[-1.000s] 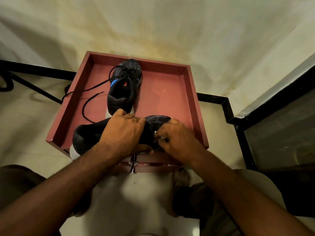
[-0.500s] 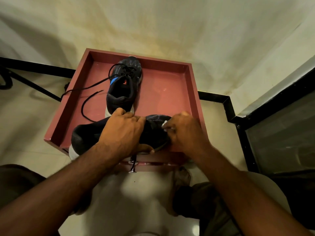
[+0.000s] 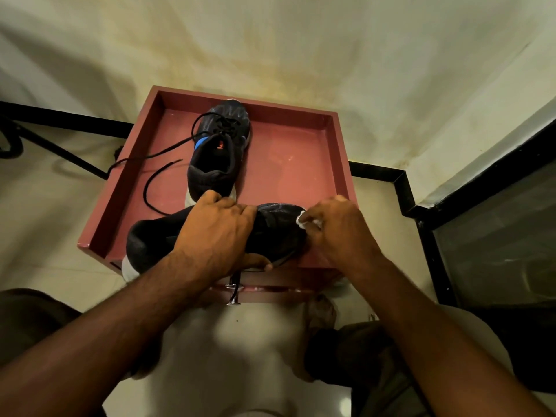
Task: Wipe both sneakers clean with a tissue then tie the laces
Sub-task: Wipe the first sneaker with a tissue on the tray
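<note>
My left hand (image 3: 219, 233) clamps the light, soft-sided sneaker (image 3: 270, 233) midway while my right hand (image 3: 337, 227) pinches flimsy tissue (image 3: 301, 219) against its toe.

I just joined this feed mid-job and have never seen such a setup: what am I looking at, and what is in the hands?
There is no machine here. A camera worn on a person's head looks down at their two bare hands. A red tray holds two dark sneakers. The left hand grips the near sneaker, which lies crosswise. The right hand pinches a white tissue against that sneaker's toe. The far sneaker stands behind, with its laces loose on the tray.
</note>
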Tool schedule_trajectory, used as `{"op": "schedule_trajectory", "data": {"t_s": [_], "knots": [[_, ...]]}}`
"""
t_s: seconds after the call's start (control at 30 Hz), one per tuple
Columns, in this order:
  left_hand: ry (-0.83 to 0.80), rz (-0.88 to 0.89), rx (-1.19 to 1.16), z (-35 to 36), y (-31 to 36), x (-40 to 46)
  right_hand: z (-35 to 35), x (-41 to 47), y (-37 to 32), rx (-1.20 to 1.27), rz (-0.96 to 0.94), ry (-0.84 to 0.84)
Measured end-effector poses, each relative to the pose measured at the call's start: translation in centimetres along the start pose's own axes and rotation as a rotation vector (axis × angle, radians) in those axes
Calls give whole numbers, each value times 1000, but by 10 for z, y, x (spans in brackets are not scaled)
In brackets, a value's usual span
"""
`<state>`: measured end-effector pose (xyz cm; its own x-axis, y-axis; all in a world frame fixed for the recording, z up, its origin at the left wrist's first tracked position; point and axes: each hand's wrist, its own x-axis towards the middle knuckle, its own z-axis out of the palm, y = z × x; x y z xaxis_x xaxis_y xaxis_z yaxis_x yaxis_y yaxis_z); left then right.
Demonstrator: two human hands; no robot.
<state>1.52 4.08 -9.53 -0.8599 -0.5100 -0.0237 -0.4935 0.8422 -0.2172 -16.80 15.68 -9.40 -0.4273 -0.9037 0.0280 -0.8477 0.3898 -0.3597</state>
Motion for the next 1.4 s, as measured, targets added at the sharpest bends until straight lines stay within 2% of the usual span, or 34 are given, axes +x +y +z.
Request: {"op": "schedule_trajectory", "data": {"t_s": [0.13, 0.23, 0.3, 0.4, 0.43, 0.53, 0.6, 0.7, 0.77, 0.87, 0.9, 0.93, 1.0, 1.03, 1.1, 1.2, 1.23, 1.3, 1.4], "knots": [[-8, 0, -9, 0, 1, 1, 15, -41, -28, 105, -232, -116], [-35, -3, -14, -1, 1, 2, 2, -10, -3, 11, -7, 16], [-32, -4, -20, -1, 1, 1, 1, -6, 6, 14, 18, 38], [-34, 5, -28, -2, 1, 3, 15, -42, -23, 151, -192, -148], [-42, 17, -43, -4, 0, 3, 17, -47, -26, 158, -226, -158], [-101, 84, -40, -12, -10, -4, 9, -14, 0, 55, -26, -8], [-96, 82, 4, -15, -22, -15, 6, -4, 15, -14, -16, 73], [-148, 28, 13, -10, -33, -22, 18, -25, -4, 102, -120, 68], [-200, 41, -30, -5, -30, -18, 35, -43, -35, 178, -306, 22], [-192, 51, -28, -2, -27, -18, 48, -47, -57, 114, -586, -29], [-172, 54, -42, 0, -28, -19, 43, -40, -50, 64, -581, 18], [-163, 59, -65, 0, -30, -21, 34, -31, -39, 23, -490, 75], [-166, 63, -95, 1, -31, -21, 16, -19, -14, 9, -170, 110], [-170, 62, -95, 1, -31, -19, 16, -19, -6, 41, -89, 112], [-187, 64, -96, -1, -28, -16, 28, -28, -23, 112, -157, 77], [-203, 59, -111, 1, -28, -15, 52, -47, -67, 214, -498, -15], [-195, 60, -120, 1, -28, -16, 54, -48, -69, 187, -553, -57], [-181, 59, -144, 2, -27, -17, 44, -34, -54, 104, -474, -90], [-180, 64, -170, 1, -29, -18, 19, -19, -13, 38, -122, 36]]}}
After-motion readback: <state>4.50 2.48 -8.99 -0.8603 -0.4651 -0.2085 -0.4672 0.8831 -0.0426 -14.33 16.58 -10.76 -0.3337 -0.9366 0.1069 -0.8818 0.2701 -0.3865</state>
